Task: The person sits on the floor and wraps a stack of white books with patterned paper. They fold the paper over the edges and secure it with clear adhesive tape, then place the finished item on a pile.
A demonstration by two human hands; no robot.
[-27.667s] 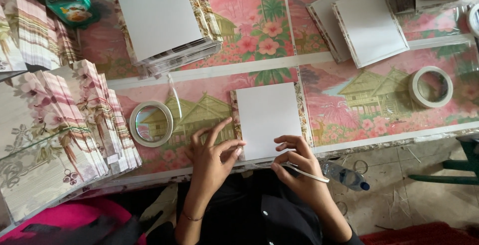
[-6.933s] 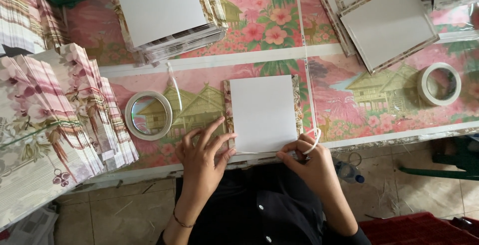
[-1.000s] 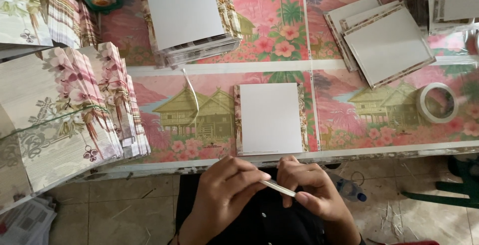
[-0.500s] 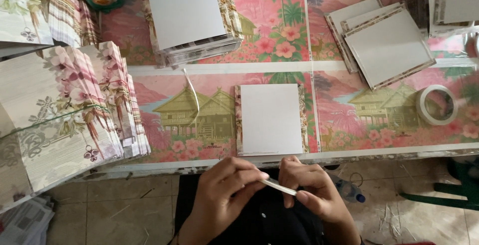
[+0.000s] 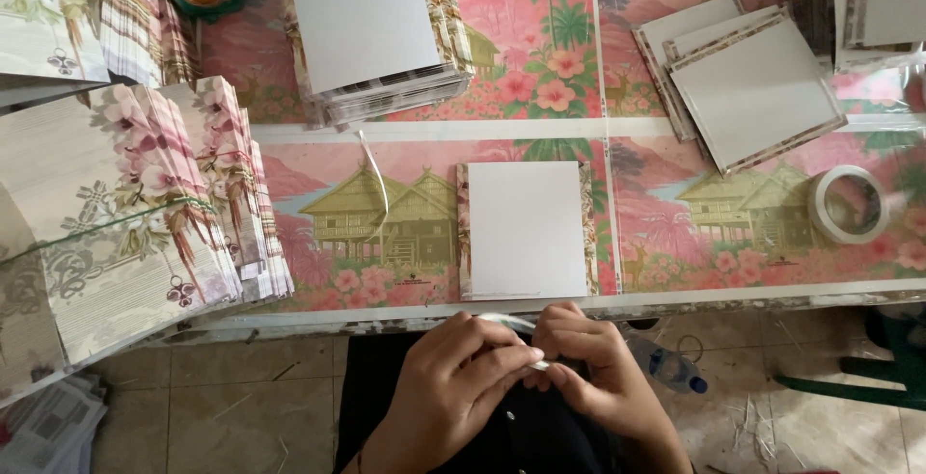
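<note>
1. Both hands meet just below the desk (image 5: 675, 132) edge, the left hand (image 5: 449, 378) and right hand (image 5: 593, 368) pinching a thin white strip (image 5: 516, 325) between fingertips.
2. A white card (image 5: 526, 228) lies flat on the desk just above the hands.
3. A tape roll (image 5: 849, 204) sits at right; floral card stacks (image 5: 145, 214) fan out at left.

We hold both hands close together low in front of our body, the left hand (image 5: 453, 382) reaching in from the left with its fingers (image 5: 516, 358) curled and pinched toward the right hand (image 5: 598, 368), whose bent fingertips meet them, wrists angled inward and forearms drawn near.
</note>
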